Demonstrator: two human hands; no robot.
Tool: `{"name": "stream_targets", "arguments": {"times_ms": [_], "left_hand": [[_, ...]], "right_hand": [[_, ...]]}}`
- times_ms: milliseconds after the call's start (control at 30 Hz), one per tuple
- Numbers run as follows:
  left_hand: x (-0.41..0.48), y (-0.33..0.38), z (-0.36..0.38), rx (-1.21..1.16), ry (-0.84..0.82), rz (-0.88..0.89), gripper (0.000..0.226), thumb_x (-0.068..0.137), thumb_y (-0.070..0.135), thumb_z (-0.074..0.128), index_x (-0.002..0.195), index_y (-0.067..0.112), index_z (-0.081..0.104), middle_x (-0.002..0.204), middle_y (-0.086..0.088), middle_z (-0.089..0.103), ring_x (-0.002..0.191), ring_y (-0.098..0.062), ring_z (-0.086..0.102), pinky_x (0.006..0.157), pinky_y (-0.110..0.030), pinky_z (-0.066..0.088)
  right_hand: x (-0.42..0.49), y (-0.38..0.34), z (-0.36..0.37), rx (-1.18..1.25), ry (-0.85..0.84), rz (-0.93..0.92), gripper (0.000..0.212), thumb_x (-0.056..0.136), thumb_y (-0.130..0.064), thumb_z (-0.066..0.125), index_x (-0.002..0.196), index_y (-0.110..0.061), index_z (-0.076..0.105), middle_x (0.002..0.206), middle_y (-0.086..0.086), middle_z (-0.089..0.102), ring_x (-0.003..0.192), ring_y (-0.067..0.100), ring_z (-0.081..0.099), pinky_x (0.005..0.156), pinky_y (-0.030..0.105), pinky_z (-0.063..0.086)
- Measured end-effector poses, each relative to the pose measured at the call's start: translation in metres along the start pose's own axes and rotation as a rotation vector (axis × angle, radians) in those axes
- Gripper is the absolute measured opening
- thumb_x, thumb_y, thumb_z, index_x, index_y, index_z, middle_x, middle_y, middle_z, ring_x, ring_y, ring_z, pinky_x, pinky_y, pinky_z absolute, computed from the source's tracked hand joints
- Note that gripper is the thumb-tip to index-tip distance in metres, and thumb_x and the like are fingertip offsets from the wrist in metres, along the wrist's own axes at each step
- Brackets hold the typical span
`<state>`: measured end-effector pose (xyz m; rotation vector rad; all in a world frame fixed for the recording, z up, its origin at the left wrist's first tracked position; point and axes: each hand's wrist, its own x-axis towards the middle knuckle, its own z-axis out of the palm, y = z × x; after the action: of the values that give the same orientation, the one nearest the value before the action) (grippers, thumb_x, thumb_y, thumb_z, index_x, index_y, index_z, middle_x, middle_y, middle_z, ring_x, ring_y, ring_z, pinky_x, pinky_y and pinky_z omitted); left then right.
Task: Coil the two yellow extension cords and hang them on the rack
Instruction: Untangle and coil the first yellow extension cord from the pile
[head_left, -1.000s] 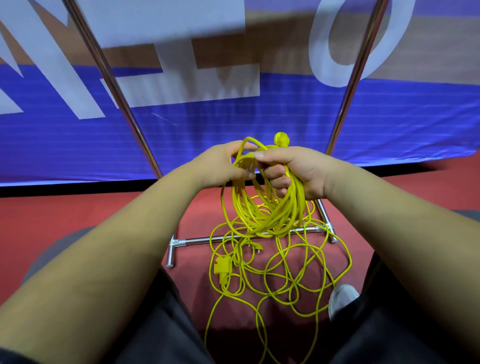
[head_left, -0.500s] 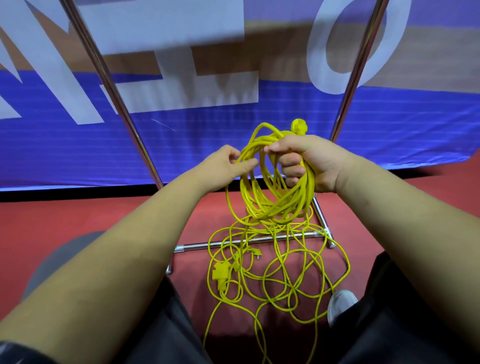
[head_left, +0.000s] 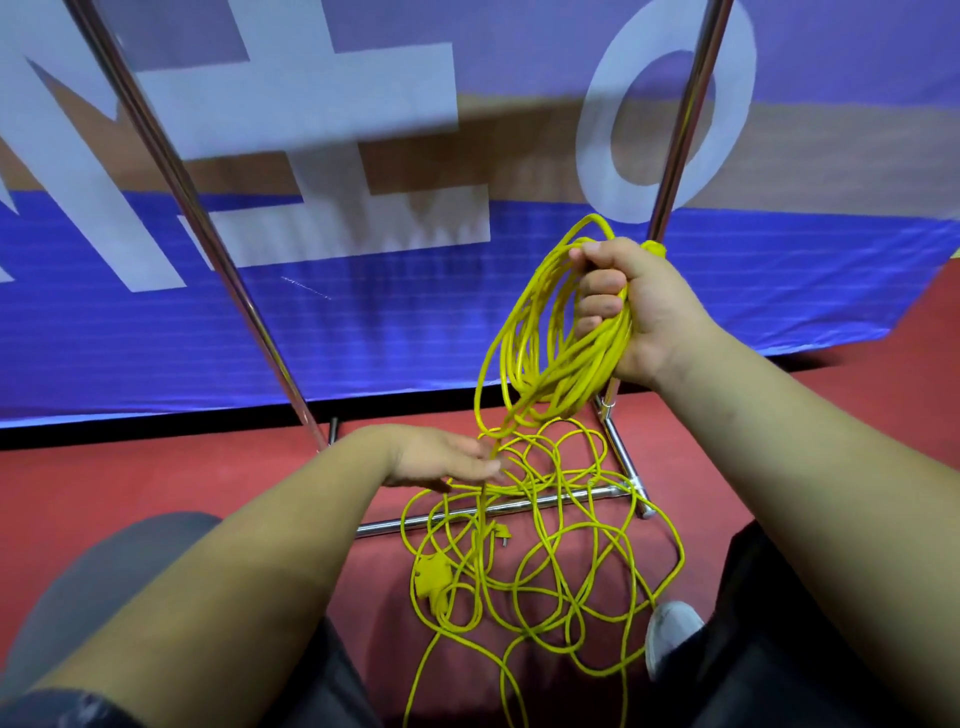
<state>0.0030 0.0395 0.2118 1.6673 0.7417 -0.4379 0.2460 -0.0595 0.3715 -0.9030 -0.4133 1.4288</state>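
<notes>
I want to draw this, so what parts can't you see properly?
Rack: its top is cut off by the head view's upper edge.
Loose cord: strands run off the bottom edge; too tangled to count cords.
Left hand: fingertips blurred, so pinching or only touching is unclear.
Plug: mostly hidden behind the right hand gripping the coil.

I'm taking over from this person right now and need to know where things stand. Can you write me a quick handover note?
Right hand: grips the coiled cord, raised beside the rack.
Left hand: low, fingertips at the strand dropping from the coil; whether it pinches is unclear.
Loose cord: tangled on the red floor across the rack's base bar, socket block included.
Done: several loops gathered.
Left: coil the rest and hang both cords; none hangs on the rack parts in view.
</notes>
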Motion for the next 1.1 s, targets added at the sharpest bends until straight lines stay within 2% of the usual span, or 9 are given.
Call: {"name": "stream_targets", "arguments": {"times_ms": [100, 200, 267, 333, 433, 567, 733, 967, 1100], "left_hand": [[0.012, -0.013, 0.010, 0.214, -0.108, -0.032, 0.033, 0.095, 0.041, 0.072, 0.127, 0.038, 0.066, 0.116, 0.010, 0.061, 0.104, -0.008, 0.056, 0.095, -0.031, 0.040], [0.024, -0.019, 0.020, 0.524, -0.062, -0.094, 0.026, 0.103, 0.016, 0.060, 0.127, 0.023, 0.068, 0.113, -0.001, 0.062, 0.103, -0.018, 0.057, 0.094, -0.030, 0.043], [0.026, -0.020, 0.016, 0.539, 0.033, -0.115, 0.024, 0.104, 0.011, 0.055, 0.121, 0.015, 0.071, 0.115, -0.005, 0.071, 0.101, -0.019, 0.062, 0.096, -0.030, 0.047], [0.028, -0.018, 0.002, 0.479, 0.255, -0.110, 0.016, 0.103, 0.012, 0.057, 0.106, 0.009, 0.072, 0.104, -0.008, 0.078, 0.089, -0.021, 0.069, 0.096, -0.035, 0.056], [0.018, -0.004, -0.024, 0.250, 0.691, -0.052, 0.020, 0.101, 0.013, 0.059, 0.082, 0.013, 0.064, 0.077, -0.006, 0.076, 0.068, -0.024, 0.072, 0.079, -0.038, 0.061], [-0.013, 0.033, -0.046, -0.174, 0.981, 0.106, 0.017, 0.104, 0.017, 0.054, 0.096, 0.013, 0.067, 0.072, -0.007, 0.067, 0.057, -0.022, 0.058, 0.055, -0.034, 0.057], [-0.053, 0.076, -0.061, -0.203, 1.232, 0.369, 0.021, 0.103, 0.024, 0.054, 0.105, 0.019, 0.074, 0.070, 0.003, 0.063, 0.055, -0.012, 0.056, 0.052, -0.032, 0.054], [-0.085, 0.110, -0.049, 0.036, 1.203, 0.485, 0.016, 0.100, 0.034, 0.058, 0.098, 0.032, 0.074, 0.070, 0.008, 0.066, 0.057, -0.012, 0.056, 0.059, -0.031, 0.049], [-0.086, 0.112, -0.037, -0.095, 1.108, 0.479, 0.015, 0.100, 0.029, 0.062, 0.099, 0.024, 0.076, 0.071, 0.003, 0.068, 0.057, -0.016, 0.059, 0.059, -0.036, 0.056]], "right_hand": [[-0.003, -0.006, -0.004, 0.072, -0.024, -0.022, 0.019, 0.102, -0.030, 0.059, 0.087, -0.021, 0.066, 0.048, -0.011, 0.037, 0.038, 0.004, 0.035, 0.043, 0.020, 0.035], [-0.005, -0.010, -0.008, 0.105, -0.046, -0.028, 0.018, 0.102, -0.032, 0.059, 0.090, -0.021, 0.066, 0.048, -0.011, 0.038, 0.038, 0.004, 0.036, 0.044, 0.020, 0.034], [-0.005, -0.011, -0.009, 0.124, -0.056, -0.033, 0.017, 0.102, -0.032, 0.059, 0.090, -0.021, 0.065, 0.047, -0.011, 0.038, 0.038, 0.004, 0.035, 0.043, 0.020, 0.034], [-0.006, -0.013, -0.011, 0.155, -0.069, -0.041, 0.018, 0.101, -0.032, 0.058, 0.089, -0.021, 0.065, 0.047, -0.011, 0.038, 0.038, 0.004, 0.035, 0.043, 0.019, 0.033], [-0.007, -0.019, -0.012, 0.130, -0.078, -0.055, 0.018, 0.101, -0.032, 0.058, 0.089, -0.022, 0.065, 0.048, -0.011, 0.036, 0.037, 0.005, 0.033, 0.043, 0.020, 0.031], [-0.006, -0.017, -0.011, -0.059, -0.028, -0.076, 0.017, 0.102, -0.029, 0.056, 0.089, -0.022, 0.064, 0.049, -0.011, 0.033, 0.037, 0.004, 0.030, 0.042, 0.021, 0.030], [0.002, 0.000, -0.014, -0.345, 0.085, -0.080, 0.013, 0.099, -0.025, 0.064, 0.086, -0.022, 0.064, 0.055, -0.008, 0.037, 0.040, 0.009, 0.032, 0.044, 0.023, 0.033], [0.006, 0.022, -0.006, -0.505, 0.141, -0.094, 0.016, 0.096, -0.023, 0.070, 0.084, -0.017, 0.062, 0.056, -0.003, 0.044, 0.041, 0.014, 0.039, 0.046, 0.026, 0.039], [0.010, 0.038, -0.002, -0.479, 0.156, -0.086, 0.031, 0.094, -0.026, 0.077, 0.071, -0.015, 0.059, 0.056, 0.002, 0.049, 0.043, 0.016, 0.046, 0.047, 0.028, 0.045]]}}
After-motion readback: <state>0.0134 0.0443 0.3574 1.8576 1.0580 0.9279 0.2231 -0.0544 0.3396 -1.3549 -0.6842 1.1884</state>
